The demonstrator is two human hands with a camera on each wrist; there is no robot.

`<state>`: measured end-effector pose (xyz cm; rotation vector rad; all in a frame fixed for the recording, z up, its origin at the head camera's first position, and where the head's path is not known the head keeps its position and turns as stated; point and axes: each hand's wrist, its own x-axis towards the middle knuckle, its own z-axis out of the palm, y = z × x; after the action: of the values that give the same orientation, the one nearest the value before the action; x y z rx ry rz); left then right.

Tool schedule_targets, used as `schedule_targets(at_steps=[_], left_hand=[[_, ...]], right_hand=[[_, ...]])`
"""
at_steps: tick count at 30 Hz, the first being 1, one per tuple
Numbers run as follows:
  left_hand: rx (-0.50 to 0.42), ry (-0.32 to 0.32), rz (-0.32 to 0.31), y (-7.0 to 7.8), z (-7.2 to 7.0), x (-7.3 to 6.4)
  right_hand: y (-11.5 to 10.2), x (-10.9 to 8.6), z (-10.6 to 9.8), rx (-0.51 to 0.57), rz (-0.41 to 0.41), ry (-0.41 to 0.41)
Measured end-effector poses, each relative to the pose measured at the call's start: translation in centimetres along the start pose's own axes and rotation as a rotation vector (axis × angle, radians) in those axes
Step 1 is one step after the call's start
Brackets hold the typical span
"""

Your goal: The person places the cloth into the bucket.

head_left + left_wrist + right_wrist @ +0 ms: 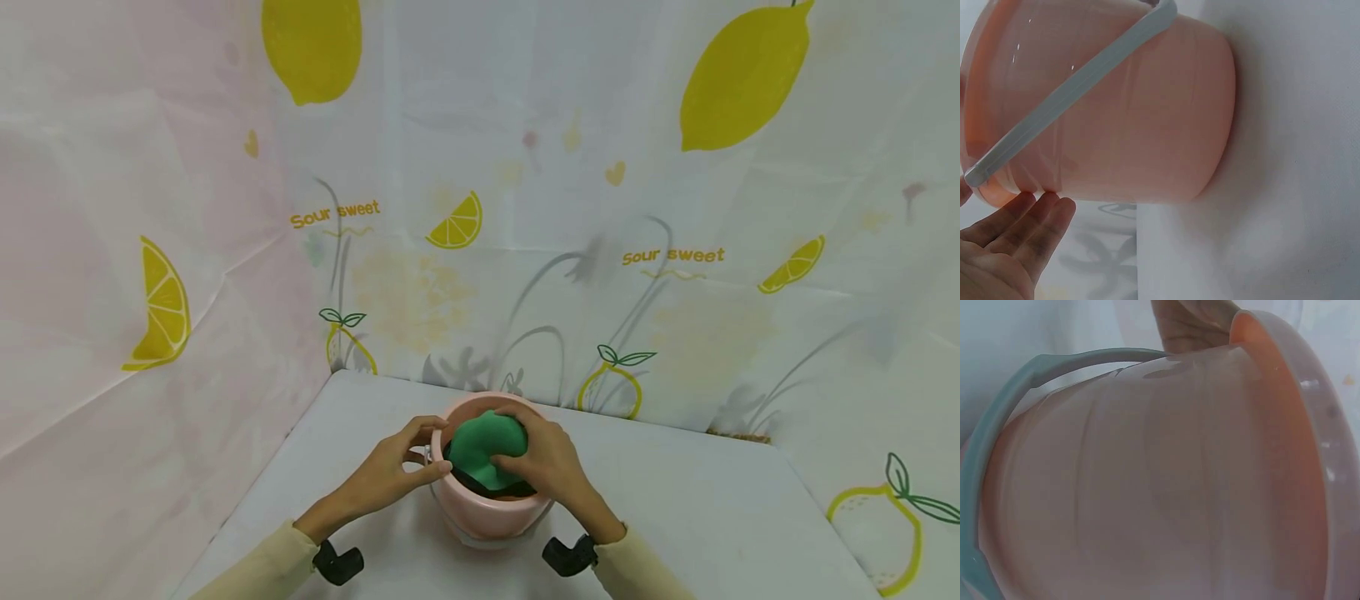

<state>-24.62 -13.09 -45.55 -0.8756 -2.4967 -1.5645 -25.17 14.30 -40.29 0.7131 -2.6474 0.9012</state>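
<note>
A pink plastic bucket [491, 518] stands upright on the white table. My left hand [378, 477] holds its left rim, the thumb at the near side and the fingers farther back. In the left wrist view, fingertips [1060, 209] touch the bucket's outer wall. My right hand [553, 461] reaches over the right rim and grips a rounded, soft-looking green object [476, 446] in the bucket's mouth. Dark material shows beneath the green object, its kind unclear. The right wrist view shows mostly the bucket's wall [1147, 481]; the green object is hidden there.
The bucket's grey-blue handle [1072, 94] hangs down against its side. Behind the white table [675, 500] rises a pale sheet [480, 150] printed with lemons and words. The table's back edge lies close behind the bucket.
</note>
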Motion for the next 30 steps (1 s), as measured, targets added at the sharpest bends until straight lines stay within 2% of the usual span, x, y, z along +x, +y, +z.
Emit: schedule_targets(at_steps=[6,15,22,27,30], left_hand=[[0.005,0.001,-0.02,0.04,0.04,-0.04],[-0.005,-0.003,-0.005,0.06,-0.08,0.0],[0.003,-0.006,-0.02,0.1,-0.06,0.05],[0.007,-0.007,-0.003,0.07,-0.1,0.05],[0.019,-0.005,0.004,0.04,-0.18,0.08]], right_hand=[[0.0,-0.01,0.07,-0.017,0.007,-0.01],[-0.16,0.08,-0.01,-0.042,0.01,-0.033],[-0.09,-0.08,-0.06,-0.049,0.002,-0.052],[-0.01,-0.1,-0.2,-0.012,-0.034,-0.074],[0.17,-0.07,-0.4,0.055,-0.067,-0.081]])
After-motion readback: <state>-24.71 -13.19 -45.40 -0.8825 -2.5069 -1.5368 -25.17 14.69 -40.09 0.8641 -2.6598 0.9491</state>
